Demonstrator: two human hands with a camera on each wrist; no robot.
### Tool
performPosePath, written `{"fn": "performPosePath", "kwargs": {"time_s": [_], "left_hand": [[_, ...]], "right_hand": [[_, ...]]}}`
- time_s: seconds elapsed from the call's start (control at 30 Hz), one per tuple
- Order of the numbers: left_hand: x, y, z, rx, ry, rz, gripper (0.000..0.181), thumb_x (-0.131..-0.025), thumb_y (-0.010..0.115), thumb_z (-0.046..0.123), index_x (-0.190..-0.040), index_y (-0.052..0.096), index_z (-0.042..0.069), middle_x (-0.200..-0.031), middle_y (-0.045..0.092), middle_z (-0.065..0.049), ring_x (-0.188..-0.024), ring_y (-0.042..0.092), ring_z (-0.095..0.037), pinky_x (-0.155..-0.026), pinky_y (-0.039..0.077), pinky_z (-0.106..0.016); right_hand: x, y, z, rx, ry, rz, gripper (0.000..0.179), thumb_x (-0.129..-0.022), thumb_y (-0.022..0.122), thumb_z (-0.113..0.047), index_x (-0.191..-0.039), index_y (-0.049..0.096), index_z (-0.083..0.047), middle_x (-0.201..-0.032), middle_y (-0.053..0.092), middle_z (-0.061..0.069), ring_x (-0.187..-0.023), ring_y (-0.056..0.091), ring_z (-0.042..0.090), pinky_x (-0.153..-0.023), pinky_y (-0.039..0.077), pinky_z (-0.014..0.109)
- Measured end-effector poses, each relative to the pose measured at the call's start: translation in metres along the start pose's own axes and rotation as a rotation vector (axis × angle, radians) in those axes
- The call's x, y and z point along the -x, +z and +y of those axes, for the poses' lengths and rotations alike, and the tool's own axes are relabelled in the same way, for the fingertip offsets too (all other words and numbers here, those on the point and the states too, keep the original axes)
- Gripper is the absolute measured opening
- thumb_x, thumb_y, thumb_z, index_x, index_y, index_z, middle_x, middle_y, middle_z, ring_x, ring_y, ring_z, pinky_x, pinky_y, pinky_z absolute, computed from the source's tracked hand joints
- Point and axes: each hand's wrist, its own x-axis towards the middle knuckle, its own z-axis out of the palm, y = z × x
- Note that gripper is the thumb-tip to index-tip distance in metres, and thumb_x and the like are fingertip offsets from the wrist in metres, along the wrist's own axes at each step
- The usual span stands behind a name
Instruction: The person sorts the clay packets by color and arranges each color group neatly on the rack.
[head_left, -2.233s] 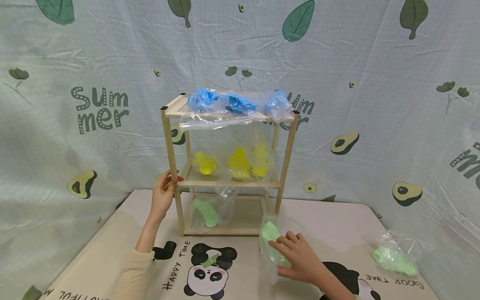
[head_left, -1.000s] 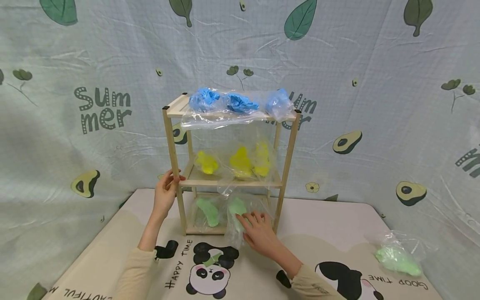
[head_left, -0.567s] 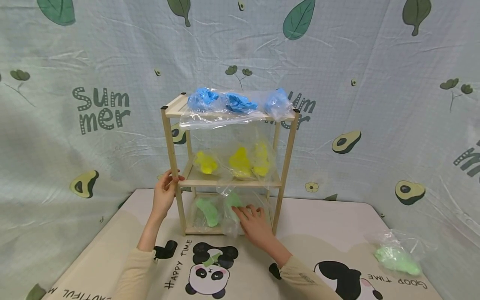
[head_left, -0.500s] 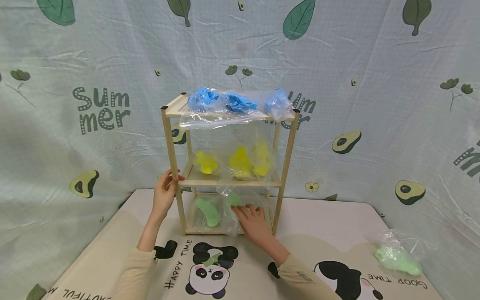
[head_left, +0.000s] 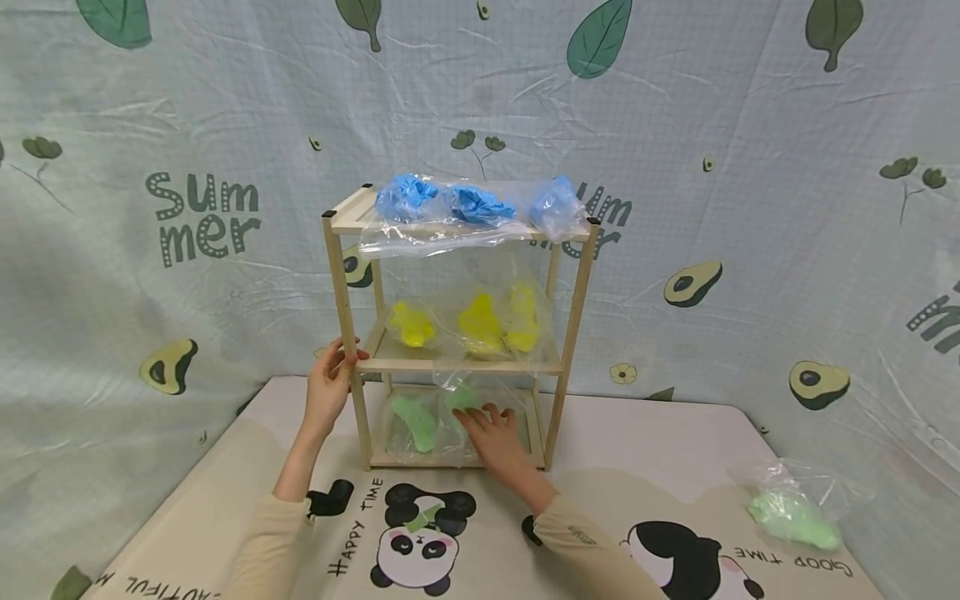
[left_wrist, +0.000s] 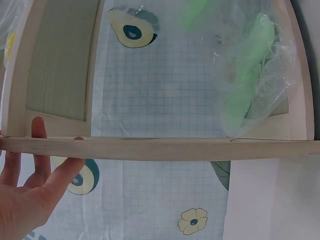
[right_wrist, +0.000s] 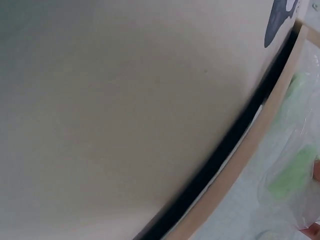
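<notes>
A three-tier wooden rack [head_left: 450,367] stands on the table in the head view. My left hand [head_left: 326,392] grips its left front post, and in the left wrist view fingers and thumb lie on both sides of that post [left_wrist: 175,149]. On the lowest tier my right hand [head_left: 498,442] holds a clear plastic bag with a pale green lump [head_left: 461,395] inside. The right wrist view catches only fingertips at its right edge, on the bag with the green lump [right_wrist: 294,172]. To the left of it lies another bagged green lump [head_left: 415,423].
Bagged crumpled blue pieces [head_left: 480,205] lie on the top tier, bagged yellow pieces [head_left: 482,325] on the middle one. Another bag with a green lump [head_left: 793,517] rests far right on the table. A printed cloth [head_left: 750,208] hangs behind.
My right hand has carried the green bag from the table in front of the rack leftward onto the lowest tier, then farther inward. My left hand has stayed on the post.
</notes>
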Motion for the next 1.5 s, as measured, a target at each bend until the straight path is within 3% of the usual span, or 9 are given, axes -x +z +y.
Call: {"fn": "performPosePath", "kwargs": {"time_s": [0.17,0.57,0.67,1.13,1.33,1.5], "left_hand": [[0.0,-0.001,0.0,0.001,-0.003,0.002,0.018,-0.093,0.045,0.021,-0.109,0.052,0.017,-0.081,0.058,0.019,-0.076,0.056,0.004,-0.059,0.05,-0.019],[0.0,-0.003,0.001,-0.006,0.003,0.015,0.021,-0.093,0.045,0.02,-0.111,0.052,0.014,-0.08,0.058,0.02,-0.075,0.056,0.003,-0.058,0.05,-0.019],[-0.001,-0.002,0.001,-0.004,0.0,0.013,0.02,-0.093,0.045,0.02,-0.111,0.051,0.015,-0.081,0.058,0.019,-0.076,0.056,0.003,-0.059,0.05,-0.019],[-0.002,-0.001,0.001,-0.008,-0.002,0.007,0.02,-0.093,0.045,0.018,-0.112,0.051,0.013,-0.081,0.058,0.02,-0.075,0.055,0.003,-0.058,0.05,-0.02],[-0.002,0.0,0.0,0.0,0.008,0.007,0.019,-0.093,0.045,0.018,-0.111,0.051,0.013,-0.08,0.058,0.019,-0.075,0.056,0.003,-0.058,0.051,-0.02],[0.0,0.0,-0.001,-0.002,0.01,0.005,0.019,-0.093,0.045,0.019,-0.11,0.052,0.013,-0.08,0.058,0.019,-0.075,0.056,0.003,-0.059,0.051,-0.022]], "right_hand": [[-0.003,0.005,-0.002,-0.012,0.005,0.014,0.043,-0.089,0.054,-0.014,-0.129,0.043,-0.024,-0.116,0.058,-0.004,-0.107,0.048,0.023,-0.078,0.035,0.042],[-0.007,0.01,-0.001,0.019,-0.026,0.163,0.033,-0.087,0.05,-0.018,-0.121,0.052,-0.021,-0.107,0.063,-0.003,-0.098,0.054,0.023,-0.072,0.037,0.041],[-0.007,0.011,0.0,0.011,-0.025,0.166,0.034,-0.086,0.053,-0.018,-0.12,0.053,-0.02,-0.106,0.064,-0.002,-0.096,0.054,0.023,-0.071,0.038,0.041],[-0.004,0.006,-0.003,0.059,0.016,-0.034,0.036,-0.086,0.059,-0.024,-0.121,0.052,-0.022,-0.113,0.061,-0.003,-0.103,0.052,0.023,-0.076,0.04,0.044],[-0.001,0.001,-0.005,0.031,0.022,-0.135,0.041,-0.088,0.053,-0.029,-0.127,0.047,-0.02,-0.122,0.056,0.002,-0.109,0.049,0.026,-0.08,0.04,0.049],[0.003,-0.005,-0.005,0.004,0.017,-0.161,0.043,-0.089,0.051,-0.029,-0.13,0.045,-0.018,-0.127,0.052,0.006,-0.113,0.048,0.028,-0.08,0.04,0.05]]}}
